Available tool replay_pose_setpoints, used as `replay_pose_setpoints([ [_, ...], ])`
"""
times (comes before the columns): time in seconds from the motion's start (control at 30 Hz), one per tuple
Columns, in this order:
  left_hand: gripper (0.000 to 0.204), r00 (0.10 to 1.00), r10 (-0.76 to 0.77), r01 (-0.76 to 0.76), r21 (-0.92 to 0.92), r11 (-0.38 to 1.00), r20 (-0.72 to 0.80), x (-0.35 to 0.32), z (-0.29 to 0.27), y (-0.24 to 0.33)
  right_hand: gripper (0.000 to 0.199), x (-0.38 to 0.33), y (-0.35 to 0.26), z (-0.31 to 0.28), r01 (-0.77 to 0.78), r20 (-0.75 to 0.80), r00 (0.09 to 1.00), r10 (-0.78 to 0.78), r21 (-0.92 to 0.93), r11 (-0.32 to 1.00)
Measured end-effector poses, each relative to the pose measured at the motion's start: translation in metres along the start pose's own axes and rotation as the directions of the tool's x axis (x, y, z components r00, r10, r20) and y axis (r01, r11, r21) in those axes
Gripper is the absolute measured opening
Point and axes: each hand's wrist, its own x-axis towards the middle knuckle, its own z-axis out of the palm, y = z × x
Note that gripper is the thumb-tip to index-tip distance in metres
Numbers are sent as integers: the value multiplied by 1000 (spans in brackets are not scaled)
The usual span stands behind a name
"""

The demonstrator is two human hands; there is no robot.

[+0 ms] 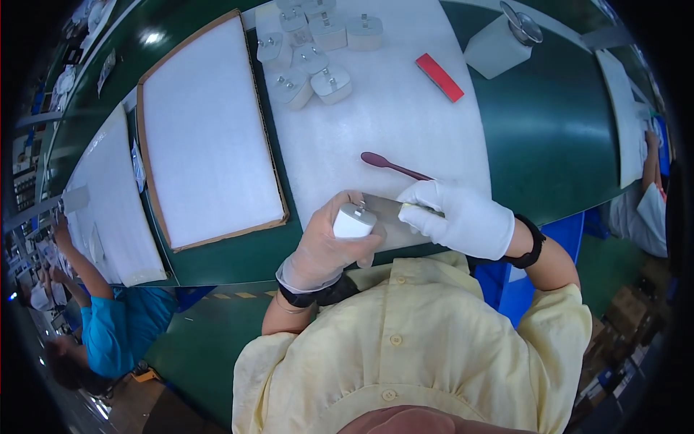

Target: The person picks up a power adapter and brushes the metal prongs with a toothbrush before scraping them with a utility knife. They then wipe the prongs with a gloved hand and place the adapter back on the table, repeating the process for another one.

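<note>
In my left hand [325, 242], gloved in a thin see-through glove, a white power adapter [352, 224] is held with its grey prong face and metal prongs turned up. My right hand [459, 220], in a white glove, pinches a flat grey metal blade [387, 211]. The blade's far end reaches to the adapter's prong side; whether they touch I cannot tell. Just beyond my right hand lies a dark maroon tool [377, 160] with a rounded end, partly hidden by the glove. Several more white adapters [331, 85] stand prongs up at the far left of the white mat [390, 116].
A red bar [439, 77] lies on the mat's far right. Beyond it stands a white dispenser bottle [499, 49] with a metal top. To the left is a brown-edged tray [284, 210] lined with white foam. Other people sit along the green table [542, 152] on both sides.
</note>
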Motion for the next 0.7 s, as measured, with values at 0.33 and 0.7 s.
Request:
replay_pose_setpoints([
  [0.33,43,922,360,-366,615,698,140,0,8,-18,16,-28,10,-1,177,-8,981,-195,-384,906],
  [0.7,45,941,229,-338,615,713,251,4,-1,-13,17,-17,-7,-12,201,156,979,-130,-648,735],
])
